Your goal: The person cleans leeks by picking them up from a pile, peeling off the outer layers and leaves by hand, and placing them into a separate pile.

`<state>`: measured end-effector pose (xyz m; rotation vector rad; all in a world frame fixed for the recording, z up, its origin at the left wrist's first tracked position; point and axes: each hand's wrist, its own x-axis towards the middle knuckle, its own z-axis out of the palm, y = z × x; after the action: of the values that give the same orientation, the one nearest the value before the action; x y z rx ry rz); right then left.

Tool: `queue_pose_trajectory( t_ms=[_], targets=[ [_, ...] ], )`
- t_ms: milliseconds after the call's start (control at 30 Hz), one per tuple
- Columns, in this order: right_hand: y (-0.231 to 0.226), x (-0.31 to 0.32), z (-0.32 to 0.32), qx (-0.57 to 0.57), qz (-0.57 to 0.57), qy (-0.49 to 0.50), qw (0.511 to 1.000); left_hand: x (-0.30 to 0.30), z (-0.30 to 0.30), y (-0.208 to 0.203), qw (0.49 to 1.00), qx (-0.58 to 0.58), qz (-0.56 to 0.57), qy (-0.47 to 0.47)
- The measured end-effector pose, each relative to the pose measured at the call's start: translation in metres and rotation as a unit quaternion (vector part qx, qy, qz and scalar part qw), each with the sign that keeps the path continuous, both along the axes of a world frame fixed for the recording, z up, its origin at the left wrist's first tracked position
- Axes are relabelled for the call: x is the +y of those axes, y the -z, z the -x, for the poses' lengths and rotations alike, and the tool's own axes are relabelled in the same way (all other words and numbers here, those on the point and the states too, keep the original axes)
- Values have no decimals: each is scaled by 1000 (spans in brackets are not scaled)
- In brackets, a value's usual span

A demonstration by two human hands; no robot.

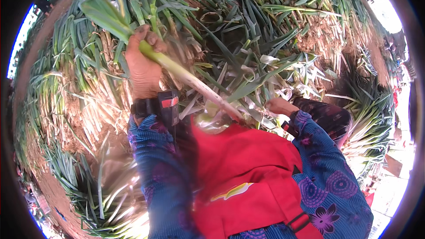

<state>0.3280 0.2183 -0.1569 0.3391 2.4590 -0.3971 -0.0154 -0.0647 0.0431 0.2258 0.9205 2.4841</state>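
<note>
My left hand point(144, 64) is wrapped round the green upper stalk of a large leek point(192, 81). The leek slants down to the right, its leaves fanning out above the fist and its pale end reaching the red apron point(248, 150) over my lap. My right hand point(282, 106) is lower right, apart from the leek, with its fingers curled beside pale stripped leaves point(272, 59). What those fingers hold, if anything, is too small to make out. A dark device point(169, 106) is strapped at my left wrist.
Stacked leeks with rooty white ends lie at the left point(95, 102) and at the upper right point(318, 40). Loose green leaves point(230, 40) cover the ground ahead. More leeks point(372, 128) lie beyond my dark-trousered knee point(327, 119), and others point(117, 199) at lower left.
</note>
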Motion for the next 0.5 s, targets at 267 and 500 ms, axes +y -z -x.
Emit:
queue_pose_trajectory(
  t_ms=[267,500],
  targets=[
    [-161,-118,149,282,484,183,808,14,-22,5,995,61,-4,83],
    [-170,-148,176,288,546,155,772,19,-27,3,987,73,-41,135]
  ],
)
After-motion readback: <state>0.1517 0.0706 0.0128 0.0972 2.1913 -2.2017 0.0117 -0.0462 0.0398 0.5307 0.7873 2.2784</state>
